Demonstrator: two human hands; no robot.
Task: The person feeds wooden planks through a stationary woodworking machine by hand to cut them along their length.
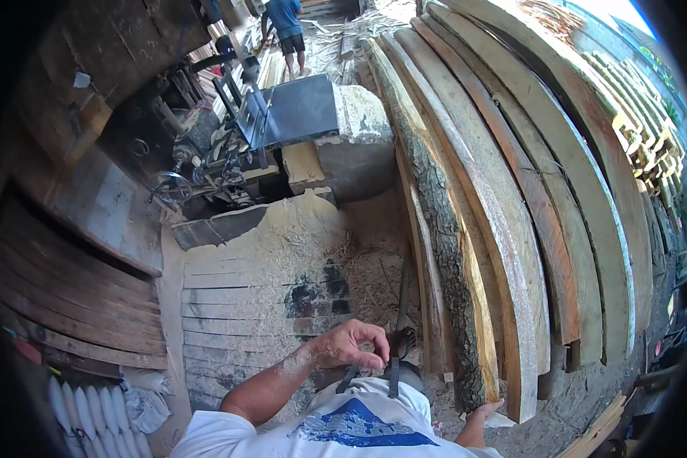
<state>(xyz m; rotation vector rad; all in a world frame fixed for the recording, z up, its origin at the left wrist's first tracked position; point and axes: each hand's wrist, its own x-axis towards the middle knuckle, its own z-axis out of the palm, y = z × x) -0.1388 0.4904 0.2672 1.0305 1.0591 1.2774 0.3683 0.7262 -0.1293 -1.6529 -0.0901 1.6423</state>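
My left hand (352, 344) is in front of my waist, its fingers curled and the thumb bent toward the index fingertip. I see nothing between them. Two dark straps (394, 378) hang just below it on my white shirt (336, 431). At lower right, my right hand (482, 418) is at the near end of a rough plank (444, 229) with a bark edge. Its fingers are partly hidden by the plank end they grip. This plank leans lengthwise in a row with several other thick boards (523, 252).
A band saw with a dark flat table (301, 114) and a handwheel (172, 188) stands ahead. Sawdust (305, 229) covers the slatted floor (221, 305). Farther off stands a person in a blue shirt (284, 17). Curved boards (76, 282) and white sacks (141, 404) are at left.
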